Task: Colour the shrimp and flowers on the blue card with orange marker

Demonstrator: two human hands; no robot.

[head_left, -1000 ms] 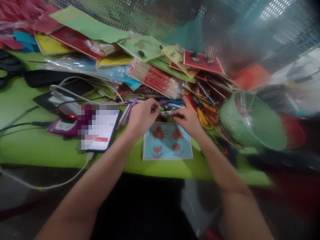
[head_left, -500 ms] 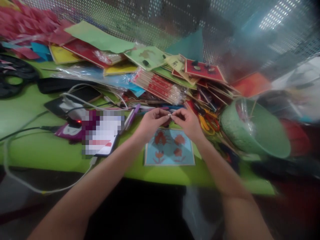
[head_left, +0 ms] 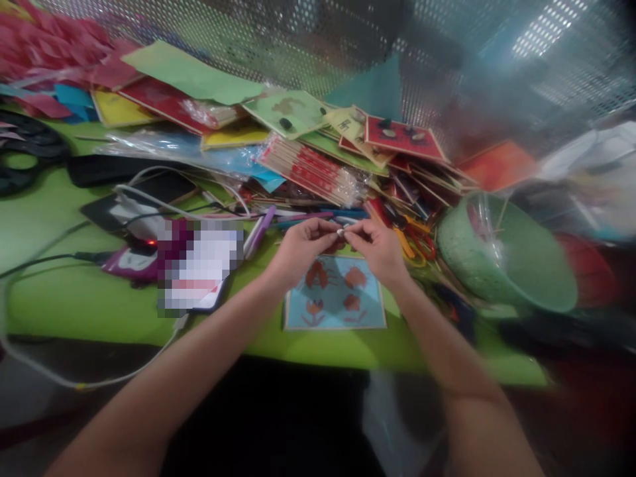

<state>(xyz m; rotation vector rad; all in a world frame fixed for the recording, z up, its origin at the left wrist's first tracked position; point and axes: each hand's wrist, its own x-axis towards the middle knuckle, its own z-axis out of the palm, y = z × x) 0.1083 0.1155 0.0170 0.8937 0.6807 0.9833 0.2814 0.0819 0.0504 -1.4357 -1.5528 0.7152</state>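
My left hand point(head_left: 301, 246) and my right hand point(head_left: 378, 249) meet just above a light blue card point(head_left: 334, 301) with red cut-out flowers that lies on the green table point(head_left: 59, 291). Both hands pinch one small whitish thing point(head_left: 340, 232) between their fingertips; it is too small to name. The card's far edge is hidden under my hands.
A phone point(head_left: 199, 268) with cables lies left of my hands. Behind them is a heap of coloured cards, a packet of sticks point(head_left: 311, 169), pens and orange-handled scissors point(head_left: 415, 242). A tilted green bowl point(head_left: 507, 255) stands at the right. Perforated metal mesh point(head_left: 308, 40) closes the back.
One second ago my hands were down among the pens behind the card. They have lifted and come together, fingertips pinching the small whitish thing above the card.
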